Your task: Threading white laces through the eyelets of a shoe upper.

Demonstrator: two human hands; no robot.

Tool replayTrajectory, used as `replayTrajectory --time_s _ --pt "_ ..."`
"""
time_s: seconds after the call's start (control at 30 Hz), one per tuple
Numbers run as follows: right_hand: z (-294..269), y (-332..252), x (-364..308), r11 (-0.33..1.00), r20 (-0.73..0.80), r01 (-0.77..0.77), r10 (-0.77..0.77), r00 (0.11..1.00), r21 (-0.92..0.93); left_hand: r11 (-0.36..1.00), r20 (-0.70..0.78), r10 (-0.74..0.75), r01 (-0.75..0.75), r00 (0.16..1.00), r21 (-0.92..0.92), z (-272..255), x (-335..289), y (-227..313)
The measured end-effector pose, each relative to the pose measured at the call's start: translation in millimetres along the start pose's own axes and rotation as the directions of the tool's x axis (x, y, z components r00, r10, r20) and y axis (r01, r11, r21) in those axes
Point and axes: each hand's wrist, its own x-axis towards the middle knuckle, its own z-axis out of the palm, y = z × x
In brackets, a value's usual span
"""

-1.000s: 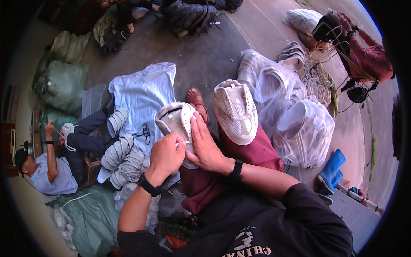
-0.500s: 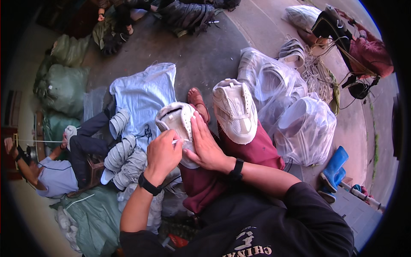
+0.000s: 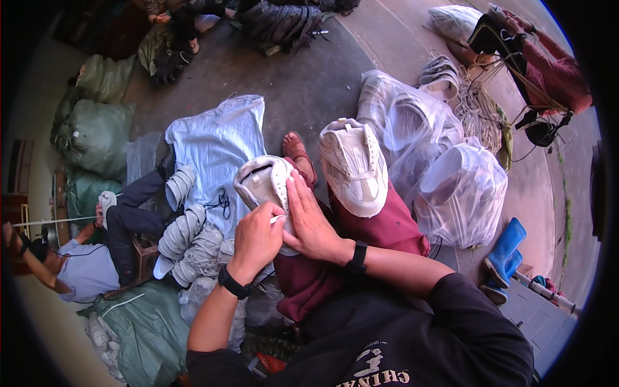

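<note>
An off-white sneaker rests on my lap, its opening turned away from me and its lower part covered by my hands. My right hand lies flat along its right side, fingers stretched out and touching the upper. Closed in a pinch, my left hand has a thin white shoelace between thumb and fingers, close to the shoe's near part. A second off-white sneaker stands on my right knee, apart from both hands, with empty eyelets showing.
Clear plastic bags of shoe parts stand to the right, near blue boots. At left are a pale blue cloth, stacked grey shoe uppers and a co-worker pulling a white cord. Green sacks lie beyond.
My left hand has shifted slightly right and down, nearer my right hand. My right hand stays flat on the sneaker. The co-worker's raised arm at left has moved lower.
</note>
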Motion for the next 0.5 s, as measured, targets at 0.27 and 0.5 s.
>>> replayTrajectory --time_s 0.27,0.5 --pt "-3.0 6.6 3.9 0.999 -0.008 0.002 -0.001 1.000 0.034 0.997 -0.042 -0.035 0.031 0.999 -0.077 3.8 1.1 7.6" --pt "-2.7 5.6 0.0 0.999 0.005 0.014 -0.014 1.000 0.035 0.997 -0.046 -0.064 0.062 0.997 -0.046 7.9 -3.1 2.4"
